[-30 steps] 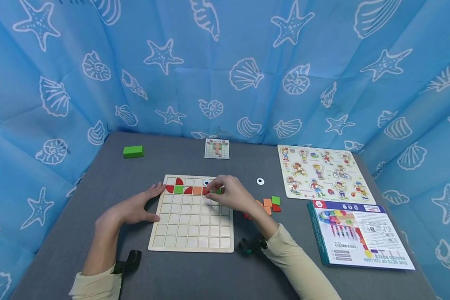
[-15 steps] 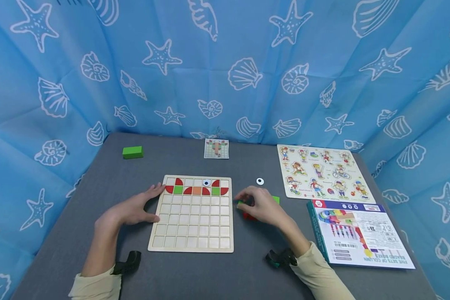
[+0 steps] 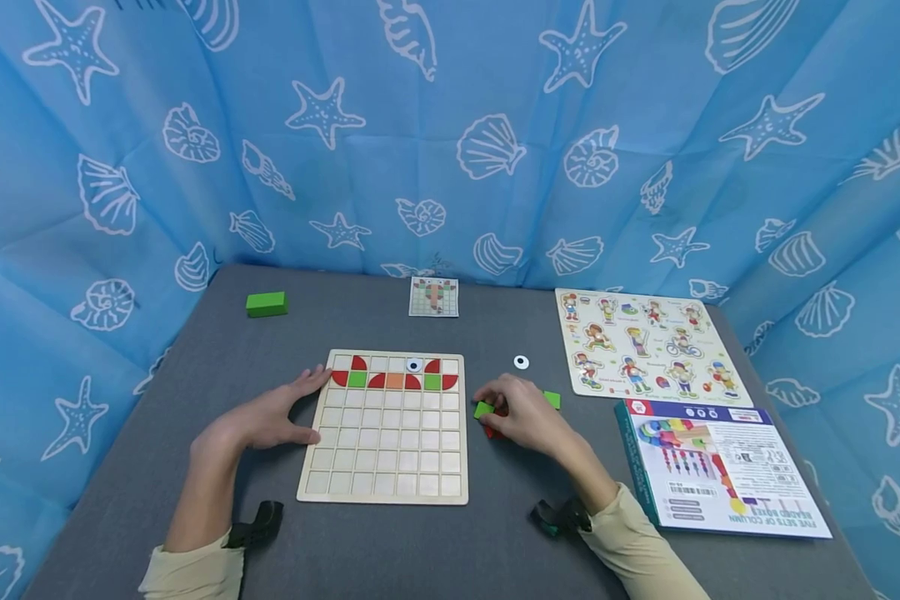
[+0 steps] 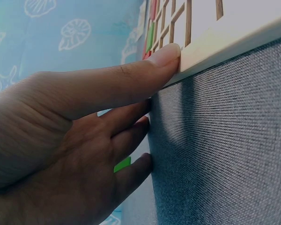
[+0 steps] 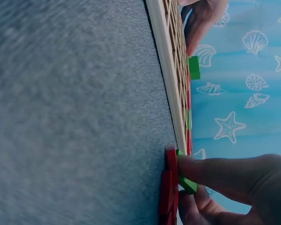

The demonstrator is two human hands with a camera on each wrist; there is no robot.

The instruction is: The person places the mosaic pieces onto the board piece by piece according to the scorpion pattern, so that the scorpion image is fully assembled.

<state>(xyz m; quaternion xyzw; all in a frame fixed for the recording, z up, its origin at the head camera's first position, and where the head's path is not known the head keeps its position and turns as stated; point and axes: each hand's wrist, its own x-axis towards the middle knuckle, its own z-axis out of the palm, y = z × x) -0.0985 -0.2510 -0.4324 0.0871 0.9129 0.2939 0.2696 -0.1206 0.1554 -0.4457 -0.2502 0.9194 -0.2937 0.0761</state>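
My left hand [image 3: 266, 415] rests at the left edge of a wooden grid board [image 3: 378, 459], its thumb on the rim in the left wrist view and its fingers spread. Along the board's top rows lie red quarter-round tiles, green square tiles, an orange square tile [image 3: 394, 381] and a round eye piece [image 3: 414, 365]. Right of the board, my right hand [image 3: 528, 415] pinches a green tile [image 3: 483, 409] between thumb and fingers. Red tiles [image 5: 166, 192] lie right beside that thumb in the right wrist view. The hand hides part of this tile pile.
A second eye piece [image 3: 521, 362] and another green tile [image 3: 552, 399] lie near the right hand. Behind the board is a small pattern card [image 3: 433, 297]. A green block [image 3: 267, 304] stands back left; a picture puzzle board [image 3: 645, 346] and a box [image 3: 727, 471] lie right.
My right hand has left a red quarter-round tile on the board's second row and moved right to the loose tiles, where it now pinches a green one. The left hand stays put.
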